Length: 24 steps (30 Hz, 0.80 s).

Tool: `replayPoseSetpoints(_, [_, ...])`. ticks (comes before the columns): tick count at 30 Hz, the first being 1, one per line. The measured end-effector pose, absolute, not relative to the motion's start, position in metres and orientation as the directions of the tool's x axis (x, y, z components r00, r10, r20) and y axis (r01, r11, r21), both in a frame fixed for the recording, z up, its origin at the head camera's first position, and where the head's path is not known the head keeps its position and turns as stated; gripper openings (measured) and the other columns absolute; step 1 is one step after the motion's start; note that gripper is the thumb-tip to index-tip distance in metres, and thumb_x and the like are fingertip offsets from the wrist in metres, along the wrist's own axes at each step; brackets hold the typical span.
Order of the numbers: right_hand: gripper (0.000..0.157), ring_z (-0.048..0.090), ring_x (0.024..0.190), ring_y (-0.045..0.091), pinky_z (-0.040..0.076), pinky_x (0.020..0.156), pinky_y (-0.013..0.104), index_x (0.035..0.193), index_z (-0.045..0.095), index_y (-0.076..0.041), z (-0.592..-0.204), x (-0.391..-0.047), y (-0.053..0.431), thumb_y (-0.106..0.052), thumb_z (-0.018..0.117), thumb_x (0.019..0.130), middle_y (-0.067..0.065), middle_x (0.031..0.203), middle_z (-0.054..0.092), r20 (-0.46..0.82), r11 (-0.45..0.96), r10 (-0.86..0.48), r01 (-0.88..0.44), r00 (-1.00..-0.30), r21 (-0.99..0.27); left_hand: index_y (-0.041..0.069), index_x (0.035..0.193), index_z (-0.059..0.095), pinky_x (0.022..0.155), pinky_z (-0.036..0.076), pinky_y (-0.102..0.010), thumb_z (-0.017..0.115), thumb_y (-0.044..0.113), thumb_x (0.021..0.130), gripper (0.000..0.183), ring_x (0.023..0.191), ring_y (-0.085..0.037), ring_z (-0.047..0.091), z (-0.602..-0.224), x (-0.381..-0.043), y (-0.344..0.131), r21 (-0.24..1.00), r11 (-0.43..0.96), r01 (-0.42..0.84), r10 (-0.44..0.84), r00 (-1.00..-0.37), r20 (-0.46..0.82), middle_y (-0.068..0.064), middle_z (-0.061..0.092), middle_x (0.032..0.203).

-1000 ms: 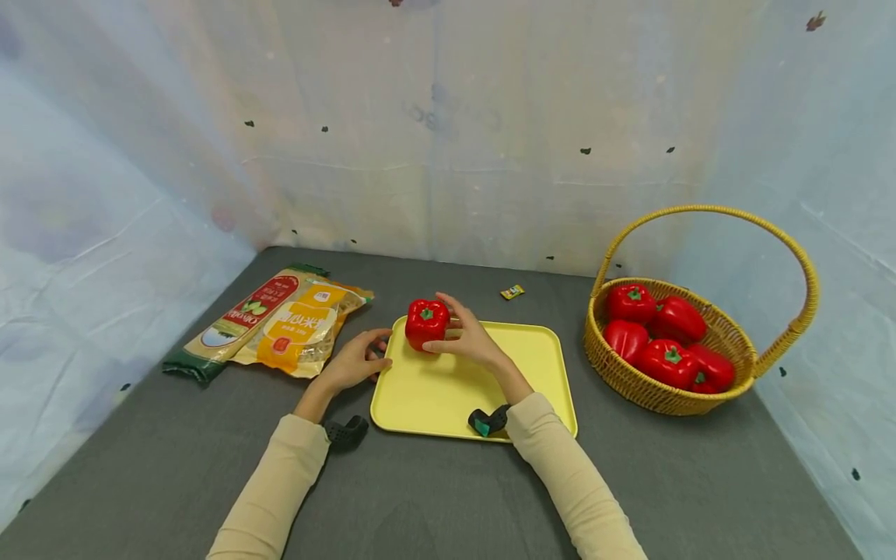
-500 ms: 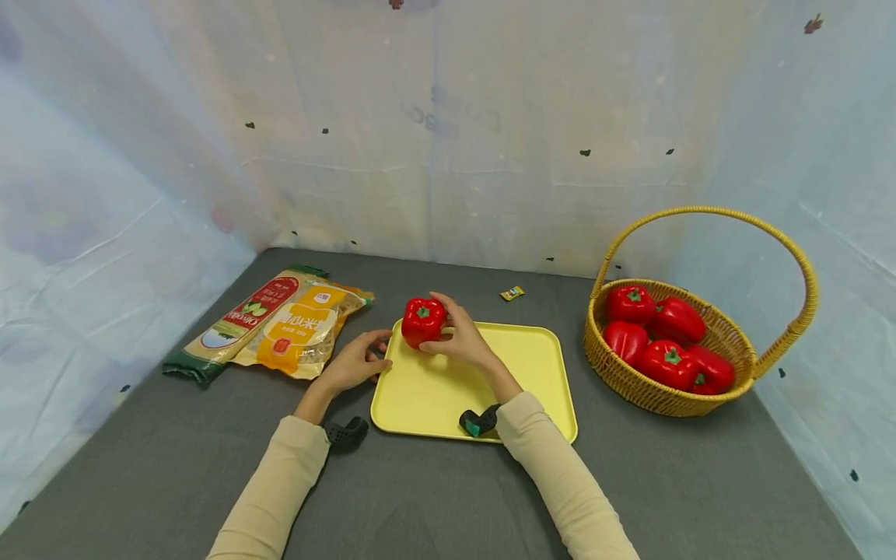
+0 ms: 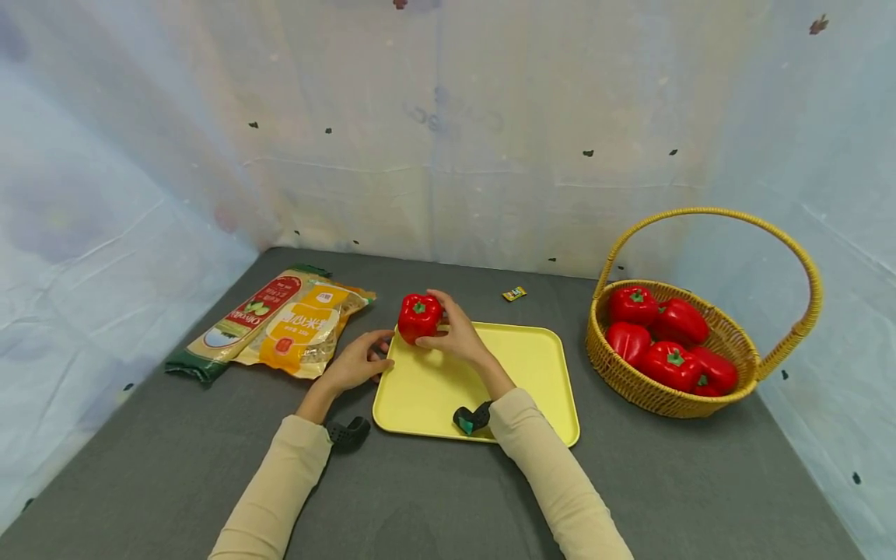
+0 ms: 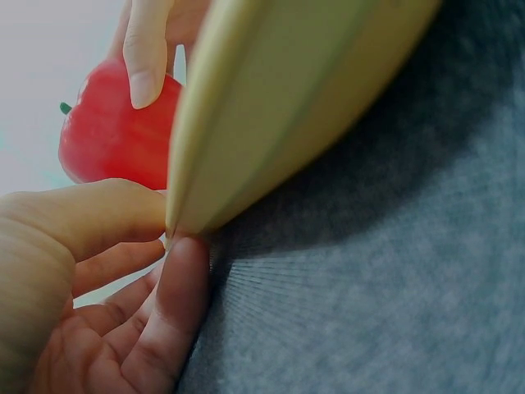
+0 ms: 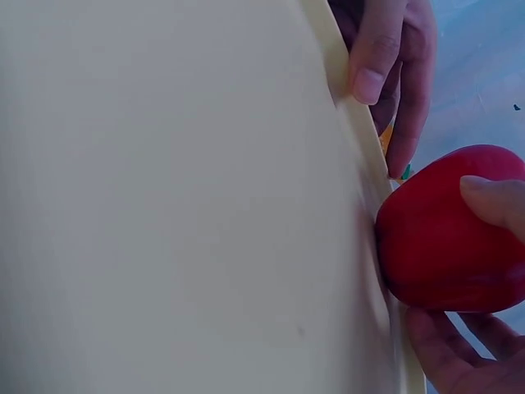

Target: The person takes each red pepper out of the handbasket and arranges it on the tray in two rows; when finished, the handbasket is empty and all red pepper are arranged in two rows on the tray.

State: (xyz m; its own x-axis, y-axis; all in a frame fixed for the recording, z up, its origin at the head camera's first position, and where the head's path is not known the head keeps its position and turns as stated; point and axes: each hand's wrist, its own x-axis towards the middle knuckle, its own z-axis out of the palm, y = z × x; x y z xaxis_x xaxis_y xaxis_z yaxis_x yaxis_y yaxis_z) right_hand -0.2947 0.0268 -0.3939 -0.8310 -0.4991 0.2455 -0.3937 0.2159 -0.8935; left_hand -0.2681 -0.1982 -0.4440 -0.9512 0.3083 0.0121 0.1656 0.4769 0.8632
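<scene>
A red bell pepper with a green stem is over the far left corner of a yellow tray. My right hand grips it from the right, its thumb on the near side. In the right wrist view the pepper is against or very close to the tray's rim. My left hand pinches the tray's left edge between thumb and finger, as the left wrist view shows at the tray's outer wall. Part of the right fingers is hidden behind the pepper.
On the right stands a wicker basket with a tall handle, holding several red bell peppers. Left of the tray lie an orange-and-clear food bag and a green-and-tan bag. A small yellow packet lies behind the tray.
My right hand has carried the bell pepper a little left and toward the tray's far left corner. The left hand stays at the tray's left edge.
</scene>
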Motion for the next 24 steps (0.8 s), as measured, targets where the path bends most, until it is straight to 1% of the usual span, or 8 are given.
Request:
replayPoseSetpoints(6, [0.083,0.048,0.113,0.043,0.045,0.094,0.050,0.146,0.024,-0.005,-0.395,-0.295,0.027,0.002,0.071,0.079,0.026,0.138,0.033,0.245,0.209,-0.500,-0.390,-0.830,-0.897,0.000,0.138,0.039,0.057,0.055,-0.031,0.064,0.005,0.087,0.057,0.070,-0.020,0.053,-0.444,-0.269,-0.198,0.865,0.476,0.158,0.306,-0.952,0.006,-0.017,0.049,0.108])
replayPoseSetpoints(10, [0.085,0.047,0.114,0.044,0.046,0.093,0.050,0.147,0.021,-0.005,-0.395,-0.294,0.028,0.001,0.072,0.079,0.027,0.135,0.032,0.238,0.210,-0.507,-0.387,-0.829,-0.898,0.000,0.138,0.039,0.057,0.055,-0.031,0.064,0.006,0.087,0.058,0.070,-0.020,0.053,-0.444,-0.268,-0.199,0.866,0.476,0.154,0.305,-0.952,0.002,-0.017,0.048,0.109])
replayPoseSetpoints(13, [0.088,0.044,0.115,0.044,0.044,0.094,0.053,0.148,0.018,-0.007,-0.393,-0.294,0.031,-0.002,0.072,0.079,0.029,0.132,0.032,0.227,0.210,-0.516,-0.379,-0.826,-0.901,-0.001,0.138,0.039,0.057,0.054,-0.031,0.064,0.006,0.087,0.057,0.070,-0.020,0.053,-0.444,-0.267,-0.199,0.867,0.472,0.160,0.308,-0.951,0.008,-0.018,0.048,0.108])
replayPoseSetpoints(17, [0.089,0.042,0.119,0.045,0.042,0.095,0.056,0.149,0.017,-0.012,-0.395,-0.298,0.038,-0.006,0.073,0.079,0.028,0.133,0.034,0.206,0.216,-0.508,-0.356,-0.836,-0.909,-0.001,0.138,0.040,0.056,0.054,-0.031,0.064,0.006,0.087,0.057,0.070,-0.021,0.053,-0.444,-0.268,-0.199,0.872,0.461,0.166,0.315,-0.949,0.014,-0.018,0.048,0.107])
replayPoseSetpoints(21, [0.086,0.043,0.122,0.042,0.043,0.095,0.053,0.148,0.021,-0.018,-0.404,-0.306,0.049,-0.014,0.073,0.081,0.022,0.136,0.037,0.180,0.250,-0.506,-0.343,-0.843,-0.905,0.000,0.138,0.039,0.056,0.054,-0.031,0.064,0.006,0.088,0.057,0.070,-0.021,0.052,-0.445,-0.268,-0.198,0.872,0.460,0.166,0.317,-0.948,0.014,-0.018,0.048,0.108])
replayPoseSetpoints(24, [0.079,0.043,0.122,0.040,0.043,0.096,0.052,0.146,0.026,-0.019,-0.406,-0.307,0.059,-0.018,0.072,0.082,0.020,0.137,0.039,0.176,0.270,-0.530,-0.361,-0.830,-0.893,-0.001,0.138,0.039,0.056,0.054,-0.031,0.063,0.006,0.088,0.057,0.070,-0.021,0.052,-0.444,-0.268,-0.198,0.868,0.466,0.174,0.318,-0.948,0.019,-0.019,0.048,0.108])
